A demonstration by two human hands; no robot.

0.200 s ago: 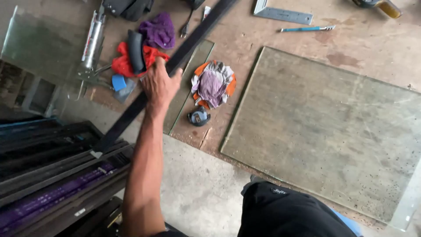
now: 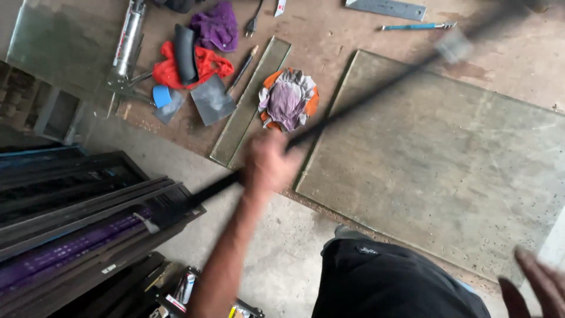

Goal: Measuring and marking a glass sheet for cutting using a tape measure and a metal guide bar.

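Over on the far left there's a stack of dark metal profiles (image 2: 76, 229) leaning by the floor, probably parked there so the work board stays free. Up on the board sits a caulking gun (image 2: 128, 44) beside a red rag (image 2: 203, 65), then a narrow glass strip (image 2: 250, 103) and a bundled glove (image 2: 288, 97), all pushed to the edge away from the big glass sheet (image 2: 447, 159).

The left hand (image 2: 268, 165) is clenched around a long black bar (image 2: 353, 106), gripping near its lower end, so the rest runs up and right across the glass, blurred. Compared with a moment ago, the bar has swung from pointing over the rags to lying over the sheet, and the hand has dropped lower.

The right hand (image 2: 538, 285) now shows at the bottom right corner, fingers spread, holding nothing.
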